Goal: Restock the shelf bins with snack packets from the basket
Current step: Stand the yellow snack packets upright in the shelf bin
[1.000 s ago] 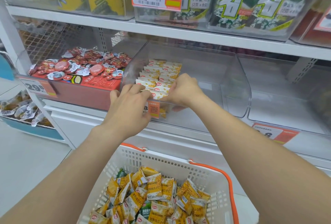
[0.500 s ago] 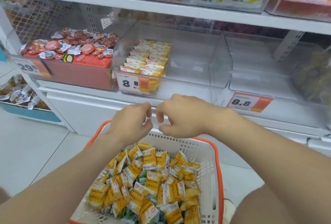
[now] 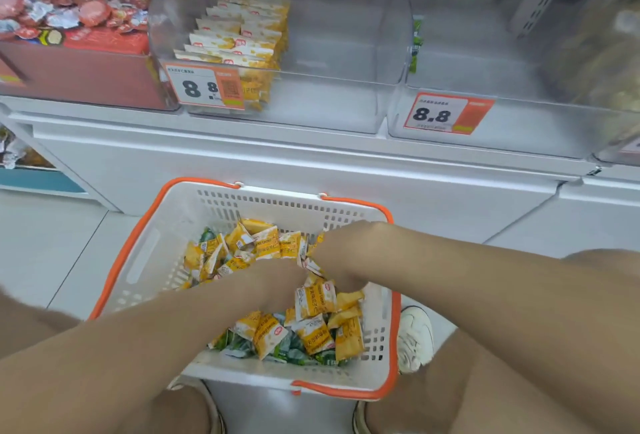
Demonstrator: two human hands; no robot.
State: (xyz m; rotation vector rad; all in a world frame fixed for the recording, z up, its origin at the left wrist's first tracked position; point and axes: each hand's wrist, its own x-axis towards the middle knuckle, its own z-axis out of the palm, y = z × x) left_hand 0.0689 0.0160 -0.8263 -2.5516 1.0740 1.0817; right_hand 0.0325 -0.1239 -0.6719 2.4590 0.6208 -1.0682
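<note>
White shelf [image 3: 311,156] — clear bins [image 3: 329,104], floor [image 3: 52,243] — basket [image 3: 162,225]

Yellow snack packets [image 3: 266,243] heaped in white basket [image 3: 162,222] below clear shelf bin [image 3: 332,52].

Price tag [image 3: 204,88] on the middle bin [image 3: 329,107] seems to read 8.8; second tag [image 3: 446,114] on the right bin [image 3: 519,132] reads 8.8.

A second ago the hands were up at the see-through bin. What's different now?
Both came down from the clear bin into the basket. The left hand and right hand now dig among the yellow packets; their fingers are hidden, so I cannot tell if they hold any. The row of packets in the bin stayed as it was.
</note>
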